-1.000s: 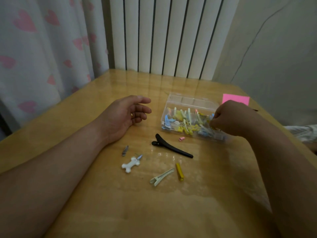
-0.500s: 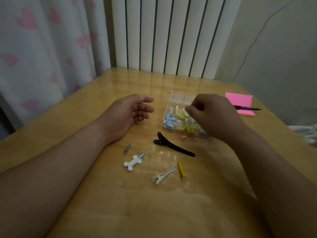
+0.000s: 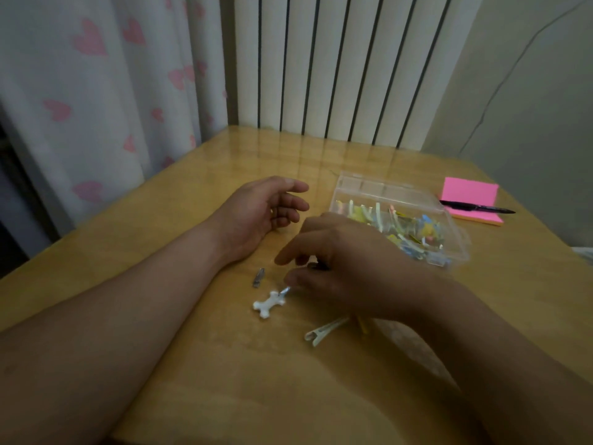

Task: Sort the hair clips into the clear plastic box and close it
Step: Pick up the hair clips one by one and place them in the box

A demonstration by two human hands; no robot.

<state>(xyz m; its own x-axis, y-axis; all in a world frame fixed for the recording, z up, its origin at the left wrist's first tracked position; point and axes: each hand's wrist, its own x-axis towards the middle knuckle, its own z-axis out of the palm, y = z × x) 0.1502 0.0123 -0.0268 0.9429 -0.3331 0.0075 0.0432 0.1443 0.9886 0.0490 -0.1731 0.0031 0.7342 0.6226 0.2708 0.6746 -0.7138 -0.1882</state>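
- The clear plastic box (image 3: 362, 183) is set on the wooden counter (image 3: 224, 380), at 2 o'clock from the right hand; it is rectangular and see-through.
- A jumbled heap of hair clips (image 3: 401, 226) in yellow, blue and white is seen inside it.
- Loose clips are spread at 8 o'clock from the box: a long pale clip (image 3: 325, 329), a white bone-shaped clip (image 3: 269, 304), a yellow clip (image 3: 364, 326) partly hidden under the right wrist, and a small grey clip (image 3: 258, 277).
- A black clip (image 3: 317, 266) is mostly covered by the right hand.
- The left hand (image 3: 260, 213) is rested on the counter, fingers loosely curled, nothing held.
- The right hand (image 3: 337, 268) is held low over the loose clips, thumb tip beside the bone-shaped clip's metal end; whether anything is gripped cannot be told through the blur.
- A heart-printed curtain (image 3: 96, 91) is seen at 10 o'clock and a white radiator (image 3: 337, 59) at 12 o'clock.
- A pink sticky pad (image 3: 468, 194) carries a black pen (image 3: 475, 207), at 3 o'clock from the box.
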